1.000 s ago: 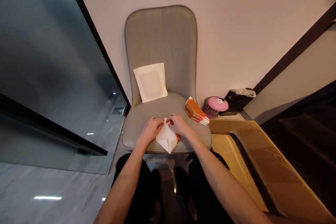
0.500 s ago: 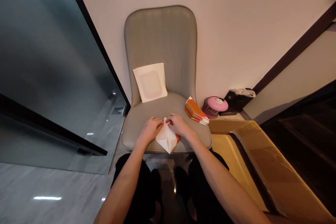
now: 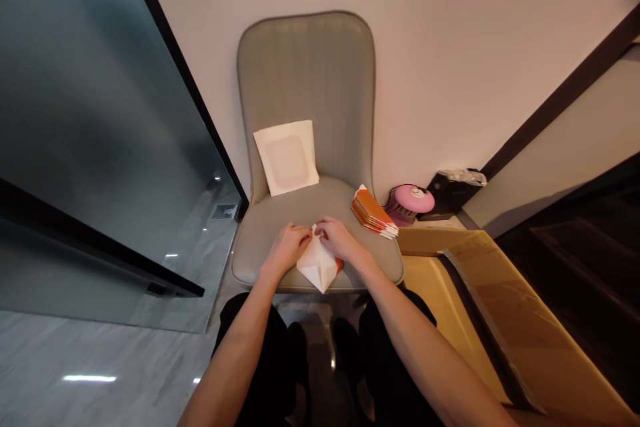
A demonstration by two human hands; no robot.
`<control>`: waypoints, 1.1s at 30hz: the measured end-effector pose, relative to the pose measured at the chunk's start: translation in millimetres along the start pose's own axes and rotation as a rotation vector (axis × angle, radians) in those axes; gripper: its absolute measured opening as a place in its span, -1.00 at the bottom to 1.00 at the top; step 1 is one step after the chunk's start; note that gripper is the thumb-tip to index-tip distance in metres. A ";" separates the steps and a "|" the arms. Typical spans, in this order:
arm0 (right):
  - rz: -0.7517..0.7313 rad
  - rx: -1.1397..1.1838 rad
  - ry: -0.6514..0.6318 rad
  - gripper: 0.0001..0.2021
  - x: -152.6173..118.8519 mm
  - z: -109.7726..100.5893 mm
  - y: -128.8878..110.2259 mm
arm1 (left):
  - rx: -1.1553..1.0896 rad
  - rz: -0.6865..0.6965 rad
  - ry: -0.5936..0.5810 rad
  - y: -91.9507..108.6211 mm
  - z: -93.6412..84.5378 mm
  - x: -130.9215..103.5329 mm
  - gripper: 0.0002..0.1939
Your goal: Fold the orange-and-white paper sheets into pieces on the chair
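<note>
A partly folded sheet of paper (image 3: 319, 268), white with an orange-red patch at its right side, lies at the front of the grey chair's seat (image 3: 255, 250). My left hand (image 3: 290, 245) has its fingers closed on the upper left edge of the paper. From the other side my right hand (image 3: 336, 235) pinches it near the top corner, fingers bent inward. The fingertips nearly meet and partly hide that corner. Right of my hands lies a stack of folded orange and white papers (image 3: 374, 212). Flat square white sheets (image 3: 287, 157) lean against the backrest.
A pink rounded appliance (image 3: 414, 200) and a black bag (image 3: 453, 193) stand on the right by the wall. An open cardboard box (image 3: 520, 307) sits right of the chair. Left is a glass door (image 3: 100, 113) with a dark frame. My knees are below the seat.
</note>
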State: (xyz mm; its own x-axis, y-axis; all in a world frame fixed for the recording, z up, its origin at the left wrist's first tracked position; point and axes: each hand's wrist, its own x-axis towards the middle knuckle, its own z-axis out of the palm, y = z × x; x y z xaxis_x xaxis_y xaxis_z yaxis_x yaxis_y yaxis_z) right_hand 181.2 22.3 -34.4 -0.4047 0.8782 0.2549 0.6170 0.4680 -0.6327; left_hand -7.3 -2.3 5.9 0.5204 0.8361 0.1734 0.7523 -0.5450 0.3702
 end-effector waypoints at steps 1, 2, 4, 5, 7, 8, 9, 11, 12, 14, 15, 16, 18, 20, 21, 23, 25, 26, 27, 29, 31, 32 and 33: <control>-0.022 -0.004 -0.005 -0.75 0.6 1.0 0.5 | 0.001 0.004 0.004 0.0 0.0 -0.2 -0.78; -0.039 -0.011 -0.012 -0.75 1.2 1.9 1.0 | 0.001 0.008 0.009 0.2 -0.2 -0.5 -0.78; -0.063 -0.027 -0.025 -0.75 2.1 3.7 1.8 | -0.004 0.016 0.019 0.5 -0.6 -1.2 -0.79; -0.067 -0.032 -0.027 -0.74 2.3 4.5 2.1 | -0.007 0.018 0.021 0.7 -0.9 -1.6 -0.79; -0.065 -0.035 -0.024 -0.73 2.3 5.4 2.4 | -0.012 0.010 0.023 1.0 -1.0 -2.1 -0.79; -0.062 -0.037 -0.025 -0.72 2.2 5.4 2.4 | -0.015 0.009 0.021 1.0 -0.9 -2.2 -0.80; -0.057 -0.041 -0.029 -0.72 1.9 5.2 2.1 | -0.018 0.010 0.018 0.9 -0.6 -2.2 -0.80; -0.043 -0.055 -0.042 -0.71 1.5 4.0 1.2 | -0.019 0.013 0.012 0.3 0.3 -1.9 -0.80; -0.036 -0.062 -0.048 -0.71 1.4 3.2 0.5 | -0.018 0.013 0.010 -0.1 0.9 -1.6 -0.80; -0.027 -0.064 -0.053 -0.71 1.2 1.6 -0.8 | -0.018 0.006 0.007 -0.7 1.8 -1.1 -0.80; -0.025 -0.060 -0.051 -0.71 1.2 1.0 -1.4 | -0.019 0.000 0.004 -0.8 2.1 -1.0 -0.80; -0.022 -0.053 -0.051 -0.71 1.3 0.4 -2.0 | -0.021 -0.006 0.000 -0.8 2.2 -1.0 -0.81; -0.008 -0.042 -0.057 -0.71 1.4 -0.5 -3.3 | -0.020 -0.021 -0.007 -0.2 2.2 -1.1 -0.81; 0.021 -0.045 -0.070 -0.70 1.6 -1.7 -5.0 | -0.012 -0.031 -0.010 0.9 1.9 -1.6 -0.80; 0.037 -0.051 -0.079 -0.70 1.7 -2.5 -6.0 | -0.007 -0.032 -0.008 1.4 1.7 -1.7 -0.79; 0.064 -0.061 -0.099 -0.70 1.7 -4.6 -8.4 | -0.001 -0.025 -0.005 2.1 1.7 -1.8 -0.79; 0.081 -0.060 -0.115 -0.69 1.4 -6.6 -10.6 | -0.001 -0.022 0.000 2.2 1.8 -1.6 -0.78; 0.086 -0.058 -0.117 -0.69 1.2 -7.3 -11.4 | -0.002 -0.025 0.001 2.3 1.8 -1.4 -0.79; 0.090 -0.057 -0.116 -0.69 0.9 -7.8 -11.9 | -0.001 -0.030 0.001 2.5 1.7 -1.4 -0.79; 0.098 -0.066 -0.115 -0.71 0.4 -7.8 -12.0 | 0.003 -0.036 -0.001 3.7 1.0 -2.1 -0.80; 0.112 -0.083 -0.122 -0.72 0.2 -7.1 -11.1 | 0.012 -0.032 -0.006 6.0 -0.5 -4.1 -0.80; 0.119 -0.090 -0.129 -0.73 0.2 -6.7 -10.5 | 0.016 -0.029 -0.007 7.4 -1.4 -5.6 -0.80; 0.125 -0.095 -0.135 -0.73 0.2 -6.4 -9.9 | 0.018 -0.028 -0.007 8.7 -2.3 -7.4 -0.79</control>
State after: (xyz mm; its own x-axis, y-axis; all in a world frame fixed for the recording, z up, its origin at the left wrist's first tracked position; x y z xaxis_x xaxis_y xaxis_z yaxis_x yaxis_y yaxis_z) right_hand 179.3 18.6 -23.5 -0.4044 0.9116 0.0744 0.7263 0.3695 -0.5796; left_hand -5.5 -13.0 9.9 0.5021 0.8504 0.1571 0.7734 -0.5228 0.3586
